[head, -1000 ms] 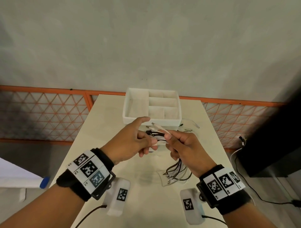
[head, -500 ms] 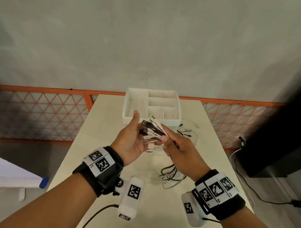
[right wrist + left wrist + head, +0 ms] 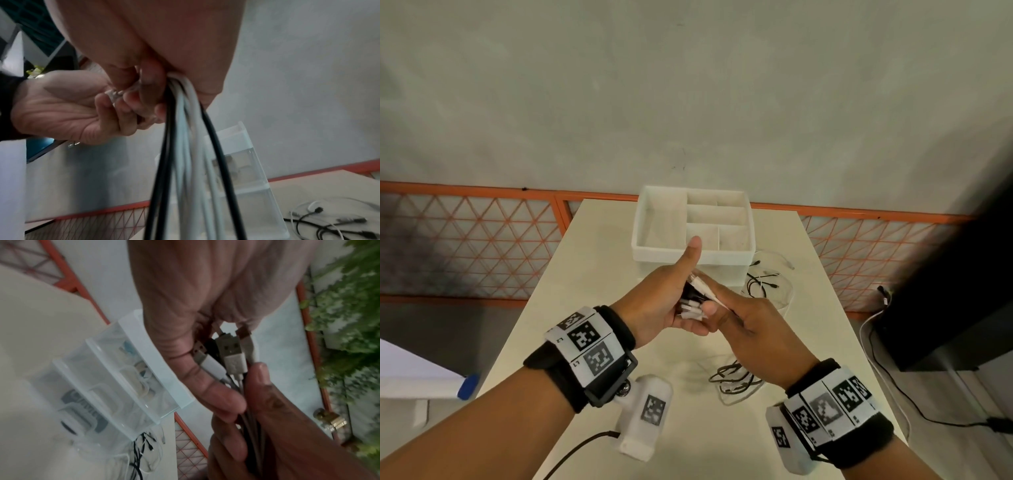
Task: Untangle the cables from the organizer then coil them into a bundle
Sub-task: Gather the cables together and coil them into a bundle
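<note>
Slack loops: the cables are seen trailing onto the table nearest the body, below the right wrist — loose, not yet coiled.
Right hand: the right hand is closed round the gathered black and white strands, which hang from its fist in the right wrist view.
Left hand: the left hand is curled under the plug ends, thumb raised; the USB heads are lined up side by side between the two hands.
Far ends: the small connectors are left lying on the table just beside the organizer.
Organizer: the organizer is set well back, and no cable is seen inside it from the head view.
Progress: untangling is judged largely done — the ends are being evened, and the coiling into a bundle is left.
</note>
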The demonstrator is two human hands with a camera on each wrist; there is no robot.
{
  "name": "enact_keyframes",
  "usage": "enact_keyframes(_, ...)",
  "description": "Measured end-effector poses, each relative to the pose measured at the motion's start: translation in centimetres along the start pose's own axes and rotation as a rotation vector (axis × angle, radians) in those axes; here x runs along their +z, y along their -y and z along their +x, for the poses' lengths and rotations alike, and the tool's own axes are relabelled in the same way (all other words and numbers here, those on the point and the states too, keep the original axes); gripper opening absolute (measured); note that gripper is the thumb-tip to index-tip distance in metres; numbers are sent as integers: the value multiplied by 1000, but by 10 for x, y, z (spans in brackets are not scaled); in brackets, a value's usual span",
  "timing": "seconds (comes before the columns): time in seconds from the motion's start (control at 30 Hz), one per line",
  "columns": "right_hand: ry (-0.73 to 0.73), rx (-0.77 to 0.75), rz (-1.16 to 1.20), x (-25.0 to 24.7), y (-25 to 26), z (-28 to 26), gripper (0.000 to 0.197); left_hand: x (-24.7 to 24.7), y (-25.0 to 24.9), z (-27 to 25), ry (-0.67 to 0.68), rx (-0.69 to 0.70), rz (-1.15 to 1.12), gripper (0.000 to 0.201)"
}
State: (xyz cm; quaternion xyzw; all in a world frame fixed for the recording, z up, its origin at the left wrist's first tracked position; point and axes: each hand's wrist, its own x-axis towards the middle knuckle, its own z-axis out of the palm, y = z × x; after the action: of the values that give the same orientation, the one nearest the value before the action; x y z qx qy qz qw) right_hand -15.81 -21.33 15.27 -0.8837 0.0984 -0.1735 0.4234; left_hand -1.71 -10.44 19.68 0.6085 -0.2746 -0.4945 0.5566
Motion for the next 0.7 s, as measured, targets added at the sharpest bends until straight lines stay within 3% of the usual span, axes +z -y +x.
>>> enact_keyframes(0.07, 15, -18, -113, 3, -2, 1, 49, 1, 2, 0, 28, 4, 58, 82)
enact_keyframes(0.13, 30, -22, -200, 5, -4, 3, 52, 2, 5, 0, 12, 23, 120, 75)
enact_keyframes(0.23, 73, -37, -242, 6, 0, 4, 60, 6, 11, 1, -142, 94, 176, 42)
enact_keyframes(0.4, 4, 44, -63, 1, 4, 5, 56, 5, 16, 10, -398, 123, 50, 21)
enact_keyframes(0.47, 29, 15, -119, 4, -3, 5, 44, 3, 16, 11, -373, 128, 84, 19)
enact_keyframes(0.6, 81, 72, -262, 10, -11, 11, 76, 4, 12, 5, -216, 111, 290, 33)
enact_keyframes(0.7, 81, 90, -198, 6, -6, 13, 65, -6, 11, 3, -178, 46, 391, 49)
